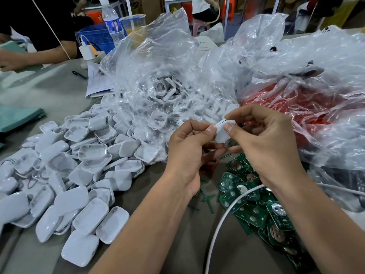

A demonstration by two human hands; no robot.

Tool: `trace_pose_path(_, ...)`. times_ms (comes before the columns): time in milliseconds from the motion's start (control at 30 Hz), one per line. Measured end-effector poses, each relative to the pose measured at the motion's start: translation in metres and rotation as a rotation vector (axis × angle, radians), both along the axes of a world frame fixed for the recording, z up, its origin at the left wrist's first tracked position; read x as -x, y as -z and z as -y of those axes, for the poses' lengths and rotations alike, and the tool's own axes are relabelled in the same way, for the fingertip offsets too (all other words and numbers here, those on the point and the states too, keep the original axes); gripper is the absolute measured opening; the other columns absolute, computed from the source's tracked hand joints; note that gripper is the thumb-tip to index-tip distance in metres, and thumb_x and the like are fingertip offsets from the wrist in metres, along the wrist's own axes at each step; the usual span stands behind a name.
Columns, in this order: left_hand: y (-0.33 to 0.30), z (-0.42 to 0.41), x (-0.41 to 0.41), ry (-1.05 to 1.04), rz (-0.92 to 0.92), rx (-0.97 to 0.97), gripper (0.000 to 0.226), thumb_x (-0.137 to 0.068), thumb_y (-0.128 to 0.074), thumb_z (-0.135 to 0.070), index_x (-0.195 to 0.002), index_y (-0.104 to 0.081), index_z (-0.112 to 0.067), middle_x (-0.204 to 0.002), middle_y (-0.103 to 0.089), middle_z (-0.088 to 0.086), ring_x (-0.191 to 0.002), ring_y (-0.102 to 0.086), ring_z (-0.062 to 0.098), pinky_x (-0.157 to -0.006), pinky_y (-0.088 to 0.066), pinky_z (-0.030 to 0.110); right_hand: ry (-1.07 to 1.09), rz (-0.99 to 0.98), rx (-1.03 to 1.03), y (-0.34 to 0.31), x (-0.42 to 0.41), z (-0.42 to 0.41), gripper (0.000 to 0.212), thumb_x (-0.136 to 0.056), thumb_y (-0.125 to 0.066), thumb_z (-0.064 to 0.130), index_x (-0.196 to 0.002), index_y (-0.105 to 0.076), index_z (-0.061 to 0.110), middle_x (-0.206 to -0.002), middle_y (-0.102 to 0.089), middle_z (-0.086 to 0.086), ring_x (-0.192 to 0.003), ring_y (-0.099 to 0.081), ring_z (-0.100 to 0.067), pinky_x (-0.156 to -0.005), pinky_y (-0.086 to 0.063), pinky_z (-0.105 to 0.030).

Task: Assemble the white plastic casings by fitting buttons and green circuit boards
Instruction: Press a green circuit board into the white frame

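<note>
Over the white cable [223, 220] and green circuit boards [254, 212], left hand [189, 147] and right hand [262, 143] pinch one white casing [222, 133] between fingertips, apparently pressing its halves together.

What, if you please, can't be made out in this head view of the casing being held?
- Casing: inside hidden by left hand and right hand; board or button fitted, cannot tell.
- Red contents: blurred by the plastic bag.
- Circuit boards: pile partly covered by the right forearm.
</note>
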State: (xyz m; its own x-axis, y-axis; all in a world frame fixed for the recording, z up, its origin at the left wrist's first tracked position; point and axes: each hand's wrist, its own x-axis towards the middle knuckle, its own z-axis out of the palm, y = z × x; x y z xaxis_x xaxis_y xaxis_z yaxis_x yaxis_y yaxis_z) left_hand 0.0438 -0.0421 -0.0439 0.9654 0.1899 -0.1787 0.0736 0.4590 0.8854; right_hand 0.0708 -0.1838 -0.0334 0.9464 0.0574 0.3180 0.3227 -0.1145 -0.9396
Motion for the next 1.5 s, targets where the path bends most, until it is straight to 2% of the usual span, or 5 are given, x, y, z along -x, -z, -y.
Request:
trace_pose_path(333,0.0002,0.0078,0.0016,-0.081,0.069,-0.136,0.013,-0.100,-0.067,-0.012,-0.094,-0.064,-0.002,-0.064,-0.063,-0.005,-0.054,-0.068,0.016,-0.082,-0.056,0.071,0.041,-0.006,-0.032,-0.0004,0.0013,-0.0004,0.017,-0.086,-0.085,0.010,-0.091,-0.075,0.023,-0.081,-0.072,0.000,-0.064,-0.075,-0.016,-0.050,-0.062,-0.034)
trace_pose_path(600,0.0000,0.0038,0.0005,-0.130,0.000,-0.116,0.009,-0.100,-0.066,-0.016,-0.094,-0.063,-0.010,-0.067,-0.066,-0.001,-0.057,-0.070,0.022,-0.072,-0.064,0.045,0.072,-0.084,0.041,0.0060,-0.0032,0.0008,0.018,-0.085,-0.088,0.025,-0.092,-0.072,0.021,-0.076,-0.074,0.000,-0.057,-0.074,-0.023,-0.048,-0.060,-0.033)
trace_pose_path(867,-0.0007,0.0043,0.0003,-0.097,-0.027,-0.032,0.013,-0.101,-0.061,-0.007,-0.089,-0.061,-0.012,-0.071,-0.068,0.005,-0.056,-0.069,0.021,-0.084,-0.060,0.057,0.093,0.028,0.071,0.0022,0.0005,0.0005,0.013,-0.085,-0.087,0.016,-0.091,-0.076,0.020,-0.070,-0.075,0.001,-0.056,-0.074,-0.018,-0.057,-0.065,-0.042)
trace_pose_path(1167,-0.0026,0.0034,0.0007,-0.108,-0.046,0.025,0.015,-0.100,-0.064,-0.007,-0.085,-0.065,-0.010,-0.087,-0.066,0.012,-0.058,-0.068,0.021,-0.068,-0.066,0.040,0.154,0.095,0.183,0.0021,0.0011,-0.0006,0.013,-0.084,-0.087,0.026,-0.087,-0.075,0.028,-0.072,-0.071,0.007,-0.065,-0.071,-0.017,-0.058,-0.063,-0.044)
trace_pose_path(1500,-0.0025,0.0024,0.0020,-0.044,-0.012,-0.063,0.011,-0.101,-0.065,-0.014,-0.091,-0.066,-0.010,-0.070,-0.071,0.006,-0.057,-0.070,0.018,-0.071,-0.063,0.042,0.056,0.044,0.129,0.0045,-0.0030,0.0010,0.025,-0.087,-0.085,0.017,-0.110,-0.079,0.025,-0.077,-0.073,0.001,-0.055,-0.073,-0.015,-0.052,-0.059,-0.024)
